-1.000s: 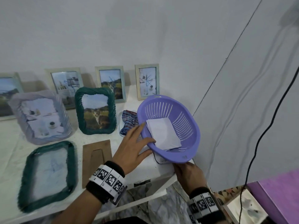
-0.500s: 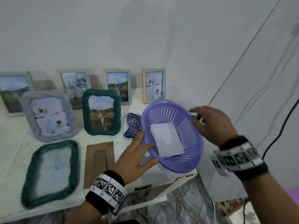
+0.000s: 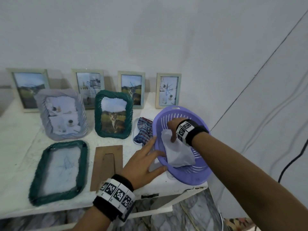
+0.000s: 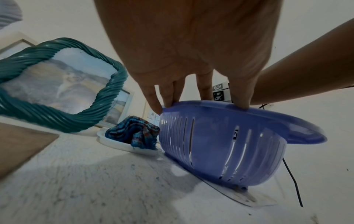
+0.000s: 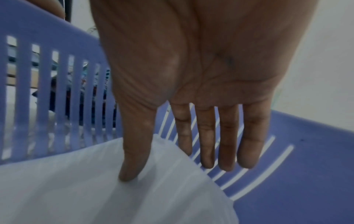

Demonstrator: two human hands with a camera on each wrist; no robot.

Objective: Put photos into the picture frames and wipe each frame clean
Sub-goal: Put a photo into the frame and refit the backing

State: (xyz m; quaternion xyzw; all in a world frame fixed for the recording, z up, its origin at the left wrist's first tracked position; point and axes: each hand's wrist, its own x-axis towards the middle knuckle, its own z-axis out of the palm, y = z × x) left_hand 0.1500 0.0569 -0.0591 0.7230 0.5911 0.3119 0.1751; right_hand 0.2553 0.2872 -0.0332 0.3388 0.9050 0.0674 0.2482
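White speckled desk (image 3: 20, 147) runs tight to the grey wall (image 3: 150, 39), purple basket (image 3: 191, 179) tipped at its right front corner, open floor beyond, left grip (image 3: 141, 164) spread flat on the rim, right grip (image 3: 173, 129) uncurled, thumb pressing the white photos (image 3: 178, 154) inside.

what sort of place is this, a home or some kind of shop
Most likely a room in a home, though I can't be sure: a small white table stands against a plain painted wall, picture frames are propped along it, and there is a purple plastic basket of the household kind.
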